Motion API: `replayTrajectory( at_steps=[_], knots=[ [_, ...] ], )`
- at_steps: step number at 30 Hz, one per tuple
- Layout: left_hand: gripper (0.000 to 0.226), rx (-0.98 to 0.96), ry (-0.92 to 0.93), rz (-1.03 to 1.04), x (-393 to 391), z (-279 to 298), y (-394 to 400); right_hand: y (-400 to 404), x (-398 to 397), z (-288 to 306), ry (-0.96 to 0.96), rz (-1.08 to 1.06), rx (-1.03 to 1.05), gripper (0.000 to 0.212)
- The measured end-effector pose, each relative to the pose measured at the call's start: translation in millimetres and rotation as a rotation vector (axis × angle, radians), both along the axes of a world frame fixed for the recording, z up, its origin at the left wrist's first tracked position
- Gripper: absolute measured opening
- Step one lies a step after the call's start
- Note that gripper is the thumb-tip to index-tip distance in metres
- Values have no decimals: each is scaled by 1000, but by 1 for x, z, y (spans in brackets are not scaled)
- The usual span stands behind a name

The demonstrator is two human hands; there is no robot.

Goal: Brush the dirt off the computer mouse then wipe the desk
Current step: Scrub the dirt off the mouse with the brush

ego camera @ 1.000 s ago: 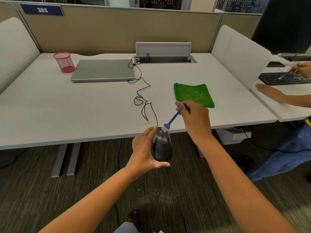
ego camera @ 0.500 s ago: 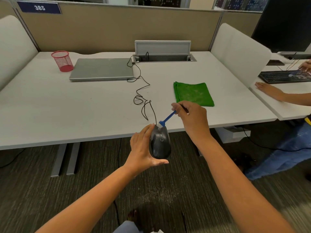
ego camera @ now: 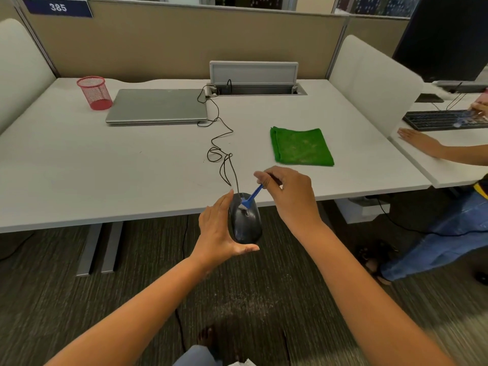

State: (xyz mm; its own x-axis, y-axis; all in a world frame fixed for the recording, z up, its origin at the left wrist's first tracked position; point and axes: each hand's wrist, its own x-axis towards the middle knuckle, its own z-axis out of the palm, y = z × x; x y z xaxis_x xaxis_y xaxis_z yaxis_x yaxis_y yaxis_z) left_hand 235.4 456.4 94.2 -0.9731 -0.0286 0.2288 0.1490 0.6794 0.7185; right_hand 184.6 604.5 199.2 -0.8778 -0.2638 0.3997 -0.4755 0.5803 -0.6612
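Note:
My left hand (ego camera: 219, 231) grips a black wired computer mouse (ego camera: 246, 220) from its left side and holds it in the air just in front of the desk's near edge. My right hand (ego camera: 290, 196) pinches a small blue brush (ego camera: 253, 195) whose white bristles rest on the mouse's front, near the scroll wheel. The mouse's black cable (ego camera: 219, 143) curls back across the white desk (ego camera: 79, 165). A folded green cloth (ego camera: 301, 146) lies flat on the desk, beyond my right hand.
A closed grey laptop (ego camera: 157, 105) and a red mesh pen cup (ego camera: 94, 92) sit at the back left. A cable hatch (ego camera: 254, 80) is open at the back. Another person's hands (ego camera: 420, 141) work at a keyboard (ego camera: 443, 119) on the neighbouring desk to the right.
The brush head has moved from beside the mouse's front edge onto its top near the scroll wheel. My left hand has kept hold of the mouse.

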Motion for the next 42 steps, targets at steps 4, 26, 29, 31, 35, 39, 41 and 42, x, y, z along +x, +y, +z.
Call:
replayTrajectory(
  at_steps=[4,26,29,31,35,39,41,42],
  knots=[
    [124,5,-28,19,2,-4,-2,-1,6,-1,19,17,-5,27],
    [121,105,-45,17,3,1,-5,6,1,-5,-89,-7,-88,24],
    [118,98,-39,6,4,2,-5,9,-2,-3,-43,-38,-101,35],
    [117,103,-38,6,4,1,-6,8,0,0,-38,-42,-121,41],
    [120,78,-37,11,4,1,-8,6,0,-1,-51,-40,-109,34],
    [119,-46,18,-96,7,2,-9,2,-3,0,-15,-103,-129,30],
    [118,-94,32,-146,9,2,-8,2,-4,2,-1,-137,-144,30],
    [118,-99,36,-153,10,2,-7,2,-5,3,0,-150,-149,30]
  ],
)
